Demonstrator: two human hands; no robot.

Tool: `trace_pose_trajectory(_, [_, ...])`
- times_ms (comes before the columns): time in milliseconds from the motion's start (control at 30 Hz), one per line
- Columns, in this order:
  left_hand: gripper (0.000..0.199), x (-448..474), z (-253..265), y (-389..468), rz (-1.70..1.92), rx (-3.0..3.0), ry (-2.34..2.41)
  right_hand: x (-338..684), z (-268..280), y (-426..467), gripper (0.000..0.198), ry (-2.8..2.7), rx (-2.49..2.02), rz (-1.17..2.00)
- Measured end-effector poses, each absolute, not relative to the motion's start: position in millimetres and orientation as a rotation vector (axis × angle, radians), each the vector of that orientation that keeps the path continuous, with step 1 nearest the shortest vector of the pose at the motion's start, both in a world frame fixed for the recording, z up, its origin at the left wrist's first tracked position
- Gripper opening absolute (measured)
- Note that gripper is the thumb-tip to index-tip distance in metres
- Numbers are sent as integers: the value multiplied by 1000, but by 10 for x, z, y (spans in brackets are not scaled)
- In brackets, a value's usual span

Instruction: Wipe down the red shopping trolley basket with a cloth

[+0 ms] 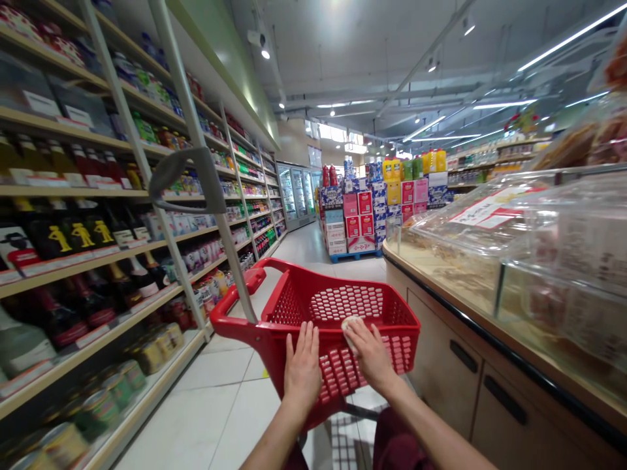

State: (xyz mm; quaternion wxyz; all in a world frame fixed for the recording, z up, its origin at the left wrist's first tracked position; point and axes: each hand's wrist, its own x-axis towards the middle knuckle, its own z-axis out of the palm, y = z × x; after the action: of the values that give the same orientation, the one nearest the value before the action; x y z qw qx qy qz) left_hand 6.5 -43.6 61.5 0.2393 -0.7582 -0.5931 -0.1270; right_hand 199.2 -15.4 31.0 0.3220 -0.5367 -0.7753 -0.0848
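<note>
A red plastic shopping cart (406,323) with perforated sides stands in front of me. From its left end a metal pole (240,274) rises at a tilt, with a grey loop-shaped handle (208,179). My left hand (302,365) rests against the cart's near side, fingers stretched out flat and touching its upper rim. My right hand (369,352) is bent over the same rim farther right, pressing a whitish cloth (349,324) against the plastic. Most of the cloth is hidden under the fingers. The part of the basket's inside that shows holds no goods.
Shelves (112,251) of bottles and cans line the left. A wooden counter (441,385) with plastic-covered food packs (470,209) runs close along the right. Ahead stand stacked cartons (360,222) on a blue pallet (355,256), with glass-door fridges (294,189) behind. White tiles (215,398) cover the floor.
</note>
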Motion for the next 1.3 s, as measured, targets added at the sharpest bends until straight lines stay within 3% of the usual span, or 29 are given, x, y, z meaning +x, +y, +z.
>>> trace_pose_trajectory(167, [64, 93, 581, -412, -360, -2069, -1621, 2230, 340, -103, 45, -1694, -1810, -197])
trace_pose_trajectory(367, [60, 82, 606, -442, -443, -2119, -1546, 1796, 344, -142, 48, -2011, -1413, -251])
trace_pose_trajectory(600, [49, -729, 1086, -498, -791, -1621, -1715, 2585, 197, 1, 46, -1626, -1887, -248])
trace_pose_trajectory(933, [49, -801, 1245, -517, -614, -1788, -1724, 415, 846, -199, 40, -1950, -968, -71])
trace_pose_trajectory(1033, [52, -798, 1224, -571, -624, -1822, -1716, 595, 789, -226, 45, -1998, -959, -125])
trace_pose_trajectory(1200, [53, -721, 1212, -617, -655, -1810, -1758, 1121, 688, -142, 45, -1810, -1333, -68])
trace_pose_trajectory(1300, [50, -689, 1222, -645, -663, -1801, -1750, 813, 728, -205, 39, -1803, -1092, -51])
